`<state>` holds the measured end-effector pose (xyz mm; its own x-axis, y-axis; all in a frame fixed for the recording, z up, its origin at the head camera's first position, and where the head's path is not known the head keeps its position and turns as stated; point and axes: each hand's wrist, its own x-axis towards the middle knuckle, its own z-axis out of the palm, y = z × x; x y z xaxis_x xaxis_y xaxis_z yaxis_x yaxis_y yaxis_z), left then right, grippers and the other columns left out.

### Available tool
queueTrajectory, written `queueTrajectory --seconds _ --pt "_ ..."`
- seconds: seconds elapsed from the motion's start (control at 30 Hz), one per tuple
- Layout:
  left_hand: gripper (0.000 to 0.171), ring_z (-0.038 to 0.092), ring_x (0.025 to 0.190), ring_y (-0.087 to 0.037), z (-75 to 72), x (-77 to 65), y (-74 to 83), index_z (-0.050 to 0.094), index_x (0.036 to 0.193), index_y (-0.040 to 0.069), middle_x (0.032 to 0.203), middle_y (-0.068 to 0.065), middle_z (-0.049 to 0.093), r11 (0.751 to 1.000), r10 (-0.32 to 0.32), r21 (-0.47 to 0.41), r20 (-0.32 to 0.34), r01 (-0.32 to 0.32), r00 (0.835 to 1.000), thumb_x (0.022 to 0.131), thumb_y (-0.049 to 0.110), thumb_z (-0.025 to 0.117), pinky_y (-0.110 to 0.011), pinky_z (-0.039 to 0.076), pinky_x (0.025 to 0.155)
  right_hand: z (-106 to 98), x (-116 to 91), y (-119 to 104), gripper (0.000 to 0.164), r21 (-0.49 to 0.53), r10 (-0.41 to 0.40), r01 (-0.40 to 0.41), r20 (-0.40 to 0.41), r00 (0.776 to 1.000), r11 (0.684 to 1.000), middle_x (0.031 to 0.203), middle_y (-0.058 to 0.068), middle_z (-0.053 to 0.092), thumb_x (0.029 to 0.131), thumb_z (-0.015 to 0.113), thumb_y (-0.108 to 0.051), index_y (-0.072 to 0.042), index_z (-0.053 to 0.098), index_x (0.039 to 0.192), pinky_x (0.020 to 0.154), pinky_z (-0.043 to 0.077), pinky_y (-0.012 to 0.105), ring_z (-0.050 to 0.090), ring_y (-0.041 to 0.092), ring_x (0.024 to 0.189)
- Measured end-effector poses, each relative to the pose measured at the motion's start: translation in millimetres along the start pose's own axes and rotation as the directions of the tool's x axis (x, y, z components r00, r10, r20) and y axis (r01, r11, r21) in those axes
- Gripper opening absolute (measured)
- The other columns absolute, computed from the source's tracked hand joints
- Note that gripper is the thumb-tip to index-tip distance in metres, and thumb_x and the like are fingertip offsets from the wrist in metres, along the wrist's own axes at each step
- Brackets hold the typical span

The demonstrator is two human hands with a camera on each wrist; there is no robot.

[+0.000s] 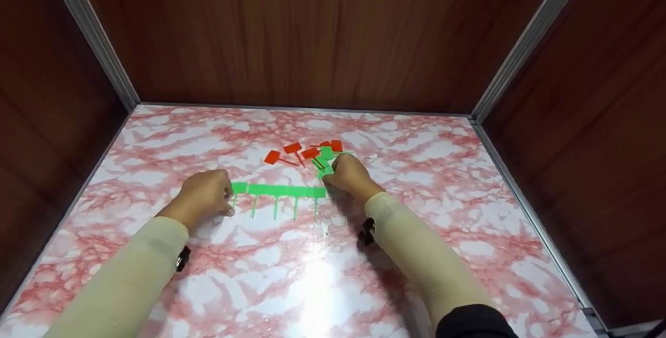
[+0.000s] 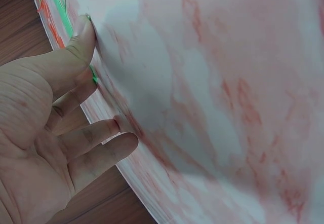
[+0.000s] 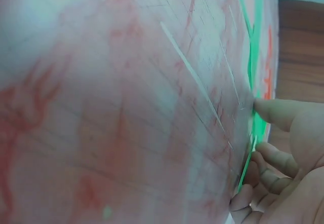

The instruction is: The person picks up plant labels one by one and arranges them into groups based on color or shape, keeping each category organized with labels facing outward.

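Lying nine-to-three, the green row (image 1: 281, 191) is pinched at nine by the left hand (image 1: 204, 194); the right hand (image 1: 352, 175) pinches a green tag (image 1: 322, 172), twelve o'clock of the row's three-o'clock end.

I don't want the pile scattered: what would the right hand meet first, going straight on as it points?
Most likely the loose green tags, right at the fingertips of the right hand; depth there is hard to judge. Red tags lie just beyond.

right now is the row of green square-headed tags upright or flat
Flat: the green row and thin stems lie along the marbled red-white tabletop.
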<state>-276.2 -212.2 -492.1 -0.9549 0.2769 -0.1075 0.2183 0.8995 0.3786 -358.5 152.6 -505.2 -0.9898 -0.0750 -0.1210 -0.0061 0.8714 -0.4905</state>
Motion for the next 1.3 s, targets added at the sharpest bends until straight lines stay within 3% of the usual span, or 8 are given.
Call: queueTrajectory --seconds 0.23,0.5,0.53,0.67,0.73,0.77,0.97,1.3 --pt "0.041 0.077 0.118 -0.043 -0.1 0.2 1.3 0.087 0.113 0.004 0.120 -0.014 0.084 1.000 -0.003 -0.001 0.003 0.003 1.000 0.080 0.021 0.105 -0.065 0.062 0.102 -8 9 9 0.016 0.098 0.033 -0.032 -0.006 0.999 0.995 0.093 0.000 0.072 0.093 0.091 -0.016 -0.006 0.080 0.099 0.087 0.059 0.036 0.062 0.018 0.088" --pt "0.039 0.077 0.120 -0.044 0.5 3.9 -2.2 0.088 0.112 0.007 0.123 -0.013 0.083 1.000 0.000 0.005 0.014 0.000 1.000 0.080 0.022 0.106 -0.065 0.062 0.102 -6 35 38 0.013 0.287 0.050 -0.053 0.017 0.999 0.956 0.076 -0.003 0.071 0.087 0.089 -0.011 -0.011 0.078 0.079 0.065 0.055 0.030 0.062 0.015 0.074" --pt "0.041 0.078 0.120 -0.041 7.0 9.8 -14.4 0.089 0.113 0.008 0.122 -0.010 0.084 1.000 0.025 -0.008 0.004 -0.025 1.000 0.080 0.024 0.106 -0.061 0.063 0.102 -10 29 33 0.012 0.318 0.070 -0.076 0.032 0.997 0.945 0.077 -0.003 0.071 0.088 0.088 -0.010 -0.010 0.079 0.081 0.065 0.055 0.029 0.062 0.014 0.074" --pt "0.039 0.078 0.118 -0.039 5.1 9.2 -12.9 0.089 0.110 0.009 0.122 -0.009 0.083 1.000 0.026 -0.006 0.010 -0.026 1.000 0.080 0.026 0.106 -0.060 0.064 0.100 -24 9 21 0.014 0.441 0.120 -0.142 0.076 0.990 0.886 0.074 -0.005 0.066 0.091 0.086 -0.006 -0.010 0.076 0.081 0.061 0.051 0.026 0.058 0.012 0.068" --pt "0.039 0.078 0.119 -0.039 4.9 8.8 -12.2 0.089 0.110 0.009 0.123 -0.009 0.083 1.000 0.022 -0.008 0.010 -0.022 1.000 0.080 0.025 0.106 -0.060 0.064 0.101 -27 5 20 0.020 0.489 0.140 -0.169 0.095 0.986 0.856 0.071 -0.006 0.064 0.091 0.086 -0.005 -0.012 0.073 0.078 0.059 0.049 0.025 0.057 0.010 0.066" --pt "0.037 0.077 0.120 -0.042 -2.0 3.0 0.0 0.089 0.110 0.008 0.124 -0.012 0.083 1.000 -0.006 0.005 0.023 0.006 1.000 0.081 0.023 0.105 -0.064 0.063 0.101 -28 3 20 0.023 0.504 0.152 -0.184 0.105 0.983 0.844 0.070 -0.006 0.063 0.091 0.086 -0.005 -0.013 0.070 0.076 0.059 0.047 0.025 0.056 0.010 0.065" --pt "0.042 0.076 0.122 -0.045 -0.2 2.9 -1.2 0.088 0.117 0.005 0.127 -0.015 0.082 1.000 -0.011 0.010 0.028 0.011 1.000 0.082 0.023 0.104 -0.065 0.062 0.103 -33 -3 25 0.025 0.608 0.185 -0.265 0.192 0.964 0.749 0.068 -0.006 0.061 0.091 0.086 -0.007 -0.016 0.068 0.075 0.061 0.043 0.028 0.051 0.013 0.067" --pt "0.044 0.076 0.121 -0.045 0.9 2.4 -3.1 0.087 0.118 0.004 0.125 -0.014 0.082 1.000 -0.003 0.010 0.023 0.002 1.000 0.082 0.023 0.104 -0.065 0.062 0.102 -31 -14 38 0.004 0.737 0.183 -0.302 0.241 0.953 0.604 0.079 0.000 0.082 0.092 0.082 -0.005 -0.008 0.080 0.094 0.071 0.062 0.028 0.075 0.011 0.074"
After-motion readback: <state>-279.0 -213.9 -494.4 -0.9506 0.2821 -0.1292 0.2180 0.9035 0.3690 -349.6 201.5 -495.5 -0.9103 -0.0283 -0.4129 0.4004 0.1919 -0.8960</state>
